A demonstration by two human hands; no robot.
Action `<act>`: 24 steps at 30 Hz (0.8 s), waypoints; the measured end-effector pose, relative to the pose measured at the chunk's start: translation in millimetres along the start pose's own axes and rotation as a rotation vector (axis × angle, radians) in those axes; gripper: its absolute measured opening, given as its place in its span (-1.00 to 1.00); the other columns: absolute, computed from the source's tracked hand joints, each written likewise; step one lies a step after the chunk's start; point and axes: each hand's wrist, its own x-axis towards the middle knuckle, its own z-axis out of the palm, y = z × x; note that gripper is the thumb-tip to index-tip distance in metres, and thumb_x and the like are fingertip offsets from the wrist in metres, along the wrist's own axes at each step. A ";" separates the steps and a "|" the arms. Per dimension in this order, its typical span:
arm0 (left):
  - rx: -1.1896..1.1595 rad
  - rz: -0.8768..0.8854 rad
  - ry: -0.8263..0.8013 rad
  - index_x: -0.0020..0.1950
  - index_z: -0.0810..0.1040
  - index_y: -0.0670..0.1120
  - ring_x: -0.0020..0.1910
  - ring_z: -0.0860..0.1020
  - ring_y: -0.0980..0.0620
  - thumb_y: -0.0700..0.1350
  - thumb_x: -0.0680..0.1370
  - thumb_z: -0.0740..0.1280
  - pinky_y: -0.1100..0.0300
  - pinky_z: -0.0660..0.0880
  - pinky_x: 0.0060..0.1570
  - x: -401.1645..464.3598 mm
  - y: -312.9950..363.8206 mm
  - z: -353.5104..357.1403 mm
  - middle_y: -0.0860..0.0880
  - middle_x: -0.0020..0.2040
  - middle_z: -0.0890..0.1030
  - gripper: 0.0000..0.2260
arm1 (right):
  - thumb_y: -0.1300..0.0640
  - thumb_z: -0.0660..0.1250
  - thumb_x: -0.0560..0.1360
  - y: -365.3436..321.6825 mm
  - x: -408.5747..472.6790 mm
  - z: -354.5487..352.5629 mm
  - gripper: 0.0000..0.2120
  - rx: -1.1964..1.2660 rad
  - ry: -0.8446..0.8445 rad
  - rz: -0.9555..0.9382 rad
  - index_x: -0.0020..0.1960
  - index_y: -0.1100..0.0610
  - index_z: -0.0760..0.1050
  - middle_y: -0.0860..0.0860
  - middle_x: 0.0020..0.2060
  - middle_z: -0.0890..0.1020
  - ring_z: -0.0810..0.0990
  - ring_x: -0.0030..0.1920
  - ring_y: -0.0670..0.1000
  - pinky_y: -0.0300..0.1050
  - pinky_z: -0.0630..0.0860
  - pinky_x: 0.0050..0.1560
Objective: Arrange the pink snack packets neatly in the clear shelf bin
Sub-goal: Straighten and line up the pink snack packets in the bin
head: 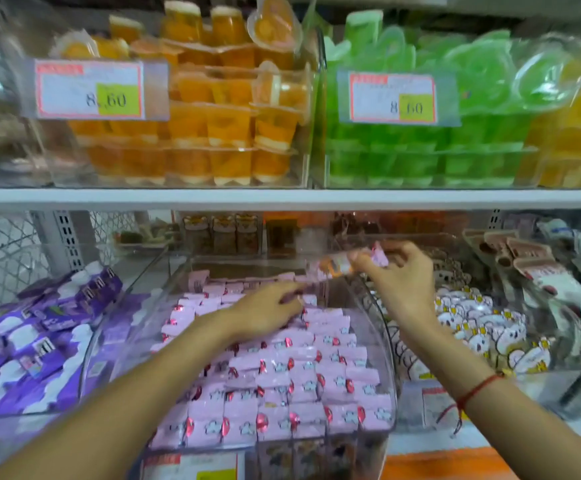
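Overhead, right hand (398, 275) pinches a packet (342, 263); left hand (268, 310), fingers straight, presses pink packets (282, 372) beside purple packets (40, 327).

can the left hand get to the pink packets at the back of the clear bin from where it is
Probably yes. The left hand already rests on the pink packets mid-bin, the clear bin is open on top, and the right hand, pinching one packet, is off to the side.

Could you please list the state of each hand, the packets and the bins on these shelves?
left hand: reaching into the bin, resting on the packets
right hand: raised, pinching one packet
held packet: lifted above the bin's back
pink snack packets: lying in rows, filling the bin
clear shelf bin: open-topped, nearly full
orange jelly cups: stacked on the upper shelf
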 end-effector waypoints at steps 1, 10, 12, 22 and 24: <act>0.147 0.004 -0.021 0.44 0.34 0.06 0.25 0.44 -0.04 0.00 0.65 0.11 -0.01 0.38 0.30 3.7 -4.0 0.9 -0.06 0.38 0.43 -0.66 | 0.20 0.53 0.34 1.6 1.6 0.8 -0.76 -0.170 -0.030 -0.119 -0.04 0.16 0.56 0.06 -0.14 0.65 0.58 -0.15 -0.01 -0.22 0.47 -0.13; 0.440 0.032 0.074 0.35 0.44 0.08 0.24 0.48 -0.03 0.14 0.63 0.08 0.12 0.38 0.13 9.7 -9.4 -3.3 0.01 0.32 0.51 -0.64 | 0.07 0.44 0.42 -4.0 32.6 24.3 -0.75 -1.037 -0.590 -0.488 0.09 0.04 0.56 0.03 0.03 0.64 0.60 0.02 0.08 -0.21 0.38 -0.11; 0.434 0.005 0.108 0.37 0.42 0.06 0.21 0.48 -0.05 0.14 0.61 0.13 0.12 0.38 0.09 7.5 -8.8 -2.4 -0.02 0.28 0.53 -0.63 | 0.05 0.41 0.46 -3.6 36.6 31.3 -0.75 -1.125 -0.797 -0.342 0.13 0.03 0.58 -0.01 0.07 0.63 0.59 0.02 0.03 -0.20 0.43 -0.05; 0.190 0.077 0.095 0.32 0.47 0.04 0.10 0.53 -0.08 -0.05 0.61 0.21 0.09 0.47 0.02 26.7 15.7 2.9 0.00 0.11 0.56 -0.72 | 0.14 0.29 0.52 2.8 -1.2 -19.3 -0.81 -0.748 -0.500 -0.355 0.09 0.07 0.62 -0.04 -0.05 0.63 0.58 -0.02 -0.01 -0.22 0.42 -0.07; 0.345 0.045 0.003 0.21 0.54 0.00 0.18 0.47 -0.12 0.04 0.62 0.14 0.05 0.41 0.12 32.5 14.9 8.6 -0.02 0.15 0.55 -0.72 | 0.08 0.28 0.55 7.5 -11.6 -31.0 -0.79 -0.662 -0.516 -0.302 0.11 0.09 0.61 -0.04 0.00 0.60 0.55 0.02 -0.04 -0.31 0.35 -0.12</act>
